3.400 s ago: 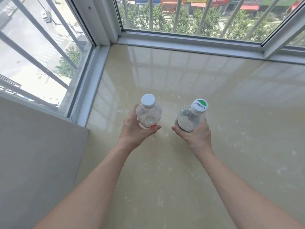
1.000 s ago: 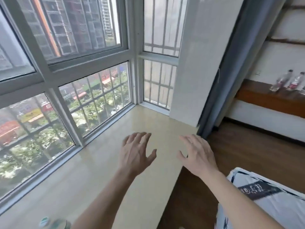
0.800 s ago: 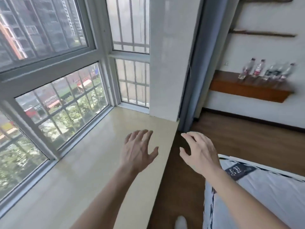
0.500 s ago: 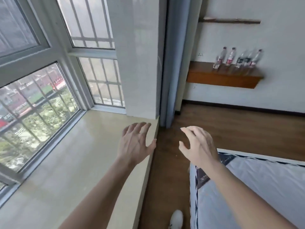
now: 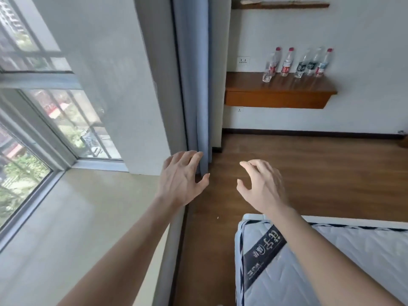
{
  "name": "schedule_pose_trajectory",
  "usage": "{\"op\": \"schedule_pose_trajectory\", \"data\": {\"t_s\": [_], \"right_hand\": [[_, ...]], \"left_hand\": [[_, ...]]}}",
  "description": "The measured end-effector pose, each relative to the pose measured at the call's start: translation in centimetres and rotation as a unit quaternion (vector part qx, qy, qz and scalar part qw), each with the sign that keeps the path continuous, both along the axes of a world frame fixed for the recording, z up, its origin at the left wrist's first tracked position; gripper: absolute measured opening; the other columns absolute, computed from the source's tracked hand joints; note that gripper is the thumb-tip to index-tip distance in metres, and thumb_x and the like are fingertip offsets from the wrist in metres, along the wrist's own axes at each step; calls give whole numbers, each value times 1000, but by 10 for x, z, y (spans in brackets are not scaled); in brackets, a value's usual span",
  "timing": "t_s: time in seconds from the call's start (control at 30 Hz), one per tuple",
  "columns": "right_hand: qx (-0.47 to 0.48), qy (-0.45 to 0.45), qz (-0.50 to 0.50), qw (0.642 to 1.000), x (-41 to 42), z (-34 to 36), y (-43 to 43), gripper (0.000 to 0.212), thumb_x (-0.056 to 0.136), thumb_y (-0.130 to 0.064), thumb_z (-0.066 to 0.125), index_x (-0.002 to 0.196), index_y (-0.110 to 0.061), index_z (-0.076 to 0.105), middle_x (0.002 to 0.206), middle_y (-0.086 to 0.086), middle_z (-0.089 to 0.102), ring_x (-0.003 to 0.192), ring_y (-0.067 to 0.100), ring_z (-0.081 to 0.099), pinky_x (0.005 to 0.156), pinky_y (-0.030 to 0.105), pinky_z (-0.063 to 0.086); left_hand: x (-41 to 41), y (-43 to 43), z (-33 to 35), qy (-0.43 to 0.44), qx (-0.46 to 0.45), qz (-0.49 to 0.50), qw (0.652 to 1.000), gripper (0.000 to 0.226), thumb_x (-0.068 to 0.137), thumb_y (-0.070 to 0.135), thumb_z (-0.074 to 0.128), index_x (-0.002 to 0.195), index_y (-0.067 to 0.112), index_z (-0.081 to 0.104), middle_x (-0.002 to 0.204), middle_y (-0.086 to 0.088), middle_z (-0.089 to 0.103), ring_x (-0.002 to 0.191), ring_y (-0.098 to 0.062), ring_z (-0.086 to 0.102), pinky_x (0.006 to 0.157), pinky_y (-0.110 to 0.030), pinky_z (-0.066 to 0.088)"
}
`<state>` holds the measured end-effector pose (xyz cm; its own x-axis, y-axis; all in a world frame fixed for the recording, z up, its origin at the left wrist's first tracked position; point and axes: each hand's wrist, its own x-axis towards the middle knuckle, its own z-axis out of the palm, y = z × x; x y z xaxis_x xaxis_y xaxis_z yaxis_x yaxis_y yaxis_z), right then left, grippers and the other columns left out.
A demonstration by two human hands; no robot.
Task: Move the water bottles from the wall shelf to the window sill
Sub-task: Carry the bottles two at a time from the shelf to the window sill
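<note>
Several clear water bottles (image 5: 298,62) stand in a row on the brown wooden wall shelf (image 5: 278,93) across the room, some with red caps and labels. The beige window sill (image 5: 72,217) fills the lower left. My left hand (image 5: 181,180) hovers over the sill's right edge, fingers spread, holding nothing. My right hand (image 5: 262,186) hangs over the wooden floor, fingers curled apart and empty. Both hands are far from the bottles.
A blue curtain (image 5: 194,85) hangs beside a white pillar (image 5: 123,85) between the sill and the shelf. A mattress (image 5: 320,261) lies at the lower right. Brown wooden floor (image 5: 309,168) stretches toward the shelf wall. A thin upper shelf (image 5: 280,5) sits above.
Both hands let go of the two bottles on the sill earlier. Since then the view has swung right from the window toward the shelf, which now looks nearer.
</note>
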<state>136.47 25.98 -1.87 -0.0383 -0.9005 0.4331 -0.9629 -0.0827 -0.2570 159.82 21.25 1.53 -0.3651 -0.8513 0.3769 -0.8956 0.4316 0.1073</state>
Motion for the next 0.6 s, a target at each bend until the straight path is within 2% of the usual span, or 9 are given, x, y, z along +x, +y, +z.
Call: {"op": "schedule_pose_trajectory", "data": {"t_s": [0.3, 0.53, 0.6], "right_hand": [[25, -8, -21, 999, -47, -14, -87, 45, 80, -38, 59, 119, -18, 68, 111, 2, 66, 105, 26, 62, 89, 43, 50], [34, -2, -47, 998, -71, -23, -183, 48, 81, -42, 55, 121, -19, 67, 116, 1, 65, 108, 25, 62, 86, 44, 53], [40, 9, -58, 997, -79, -23, -216, 47, 82, -41, 58, 122, -19, 66, 118, 1, 65, 108, 25, 62, 88, 43, 52]], "left_hand": [[-48, -100, -5, -5, 3, -8, 1000, 56, 84, 53, 56, 130, 22, 53, 127, 4, 60, 116, -24, 55, 97, -41, 45], [-78, -203, -19, -16, 25, -38, 999, 57, 85, 55, 49, 131, 22, 53, 127, 3, 60, 117, -25, 55, 97, -42, 44], [-89, -242, -21, -10, 29, -44, 999, 57, 85, 56, 47, 130, 22, 53, 127, 4, 60, 115, -26, 56, 97, -41, 44]]}}
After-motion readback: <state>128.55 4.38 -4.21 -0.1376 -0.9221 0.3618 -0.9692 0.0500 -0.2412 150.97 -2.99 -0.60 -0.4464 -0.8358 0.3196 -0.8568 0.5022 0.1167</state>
